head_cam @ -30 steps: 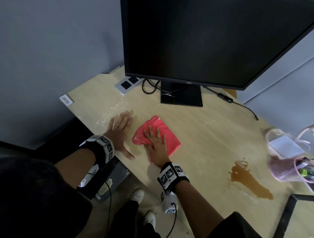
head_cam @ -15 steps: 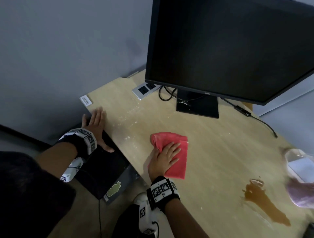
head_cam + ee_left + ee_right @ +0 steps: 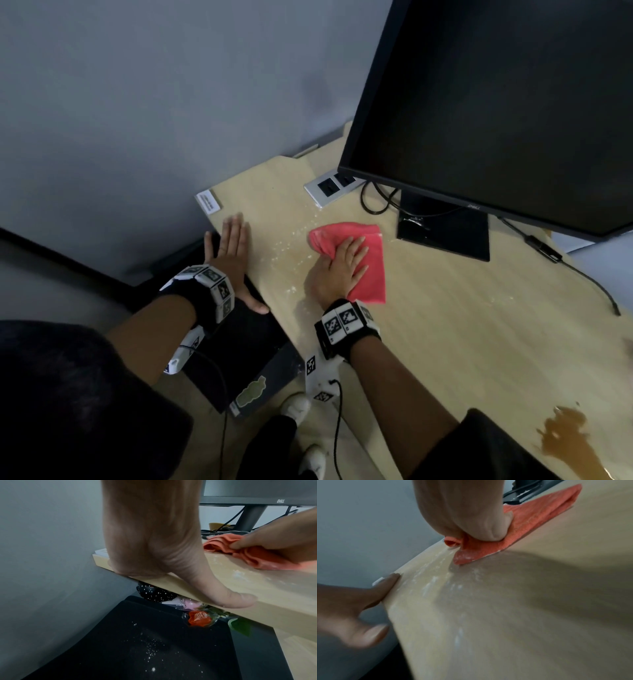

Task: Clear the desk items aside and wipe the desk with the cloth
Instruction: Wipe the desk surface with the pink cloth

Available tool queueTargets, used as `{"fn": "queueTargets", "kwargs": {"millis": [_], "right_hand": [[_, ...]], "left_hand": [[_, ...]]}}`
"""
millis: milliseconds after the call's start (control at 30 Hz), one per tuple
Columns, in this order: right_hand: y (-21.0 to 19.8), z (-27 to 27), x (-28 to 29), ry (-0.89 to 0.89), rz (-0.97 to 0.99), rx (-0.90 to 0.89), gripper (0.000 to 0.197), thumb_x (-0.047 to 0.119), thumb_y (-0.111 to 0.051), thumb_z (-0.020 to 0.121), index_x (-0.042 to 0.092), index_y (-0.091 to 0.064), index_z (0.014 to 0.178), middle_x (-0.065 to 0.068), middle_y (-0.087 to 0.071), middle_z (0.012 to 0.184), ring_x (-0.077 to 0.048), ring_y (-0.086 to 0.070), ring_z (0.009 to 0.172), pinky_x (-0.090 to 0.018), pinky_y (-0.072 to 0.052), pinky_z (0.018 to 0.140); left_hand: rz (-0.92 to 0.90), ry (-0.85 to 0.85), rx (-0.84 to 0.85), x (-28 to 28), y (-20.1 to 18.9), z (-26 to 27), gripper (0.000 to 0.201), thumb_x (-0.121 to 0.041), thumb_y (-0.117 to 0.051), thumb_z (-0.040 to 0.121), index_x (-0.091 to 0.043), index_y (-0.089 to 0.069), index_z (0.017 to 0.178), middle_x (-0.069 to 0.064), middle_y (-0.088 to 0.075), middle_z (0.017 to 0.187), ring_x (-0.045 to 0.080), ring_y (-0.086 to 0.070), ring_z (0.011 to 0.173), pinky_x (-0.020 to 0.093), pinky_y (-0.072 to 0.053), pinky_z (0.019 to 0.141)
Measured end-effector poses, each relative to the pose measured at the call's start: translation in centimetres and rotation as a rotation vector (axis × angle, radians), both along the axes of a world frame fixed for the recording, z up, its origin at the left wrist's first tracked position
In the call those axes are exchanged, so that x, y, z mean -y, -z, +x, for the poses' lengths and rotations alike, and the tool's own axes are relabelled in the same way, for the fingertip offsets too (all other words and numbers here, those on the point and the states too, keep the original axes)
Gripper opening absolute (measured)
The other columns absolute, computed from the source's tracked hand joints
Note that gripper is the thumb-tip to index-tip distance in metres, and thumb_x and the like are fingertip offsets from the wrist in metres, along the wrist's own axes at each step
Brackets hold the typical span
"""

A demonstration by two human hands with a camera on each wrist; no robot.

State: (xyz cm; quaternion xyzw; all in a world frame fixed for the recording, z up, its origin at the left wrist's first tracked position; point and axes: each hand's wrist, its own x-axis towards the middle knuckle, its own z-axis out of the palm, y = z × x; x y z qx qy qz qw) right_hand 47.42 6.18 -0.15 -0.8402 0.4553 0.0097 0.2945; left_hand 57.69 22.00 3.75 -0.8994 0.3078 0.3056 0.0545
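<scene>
A red cloth (image 3: 364, 253) lies on the pale wooden desk (image 3: 445, 325), just left of the monitor's foot. My right hand (image 3: 342, 267) presses flat on it with fingers spread, and the cloth (image 3: 254, 555) bunches at the thumb. White crumbs (image 3: 291, 246) are scattered between the cloth and the desk's left edge. My left hand (image 3: 231, 250) is held flat against that edge, its thumb (image 3: 231, 600) on the rim. The right wrist view shows the palm heel (image 3: 484, 531) on the cloth (image 3: 530, 520).
A black monitor (image 3: 496, 102) with cables and a socket plate (image 3: 329, 186) stands behind the cloth. A brown spill (image 3: 568, 442) lies at the desk's near right. Below the left edge a black bin (image 3: 154, 649) holds white crumbs, beside a wrapped red flower (image 3: 199, 618).
My right hand has pushed the cloth away from me toward the monitor's foot. My left hand has left the desk top and moved to the left edge.
</scene>
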Motion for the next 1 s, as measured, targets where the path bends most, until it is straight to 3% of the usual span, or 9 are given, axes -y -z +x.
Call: {"fn": "queueTargets", "kwargs": {"millis": [100,367,567,733,867,1000], "right_hand": [[-0.3,2.4,0.8,-0.084,0.002,0.012,0.061,0.024,-0.03,0.098,0.01,0.001,0.149,-0.007,0.009,0.158,-0.025,0.012,0.145,-0.044,0.009,0.115],[-1.1,6.0,0.9,-0.255,-0.018,0.003,0.06,0.022,-0.033,0.097,0.016,-0.004,0.15,-0.003,0.006,0.158,-0.025,0.009,0.145,-0.046,0.006,0.116],[-0.8,5.3,0.2,-0.482,-0.013,0.053,0.057,0.022,-0.03,0.098,0.02,-0.005,0.149,-0.002,0.006,0.158,-0.025,0.012,0.145,-0.046,0.01,0.115],[0.2,4.7,-2.1,-0.697,-0.005,0.116,0.06,0.022,-0.037,0.096,0.026,-0.009,0.148,0.004,0.001,0.158,-0.021,0.011,0.145,-0.048,0.008,0.118],[-0.6,3.0,-1.6,-0.813,0.081,0.147,0.055,0.018,-0.04,0.095,0.03,-0.022,0.145,0.008,-0.01,0.157,-0.018,0.006,0.146,-0.041,0.012,0.114],[-0.8,1.3,-1.3,-0.898,0.129,0.132,0.057,0.008,-0.045,0.09,0.031,-0.034,0.141,0.011,-0.018,0.155,-0.016,0.0,0.146,-0.047,0.009,0.115]], "left_hand": [[-0.012,0.004,0.02,-0.1,0.2,0.1,0.173,-0.08,-0.073,0.027,-0.005,0.032,0.142,0.014,0.039,0.149,0.028,0.037,0.138,0.057,0.017,0.11],[0.027,0.005,0.019,0.0,0.2,0.2,0.176,-0.083,-0.071,0.024,-0.004,0.034,0.141,0.014,0.042,0.147,0.028,0.039,0.136,0.06,0.015,0.109],[0.047,0.004,0.024,0.2,0.0,0.0,0.174,-0.081,-0.073,0.027,-0.004,0.035,0.14,0.015,0.042,0.147,0.028,0.04,0.136,0.06,0.015,0.11],[0.08,0.015,0.045,0.2,0.1,0.1,0.177,-0.082,-0.072,0.024,-0.001,0.033,0.141,0.017,0.041,0.147,0.032,0.038,0.136,0.062,0.012,0.109],[0.154,0.034,0.027,0.3,-0.3,0.1,0.175,-0.075,-0.079,0.028,-0.004,0.037,0.139,0.016,0.044,0.145,0.034,0.04,0.134,0.063,0.013,0.108],[0.209,0.061,0.043,0.5,-1.0,-0.1,0.169,-0.071,-0.081,0.036,-0.002,0.036,0.139,0.017,0.042,0.146,0.034,0.037,0.136,0.063,0.009,0.111]]}}
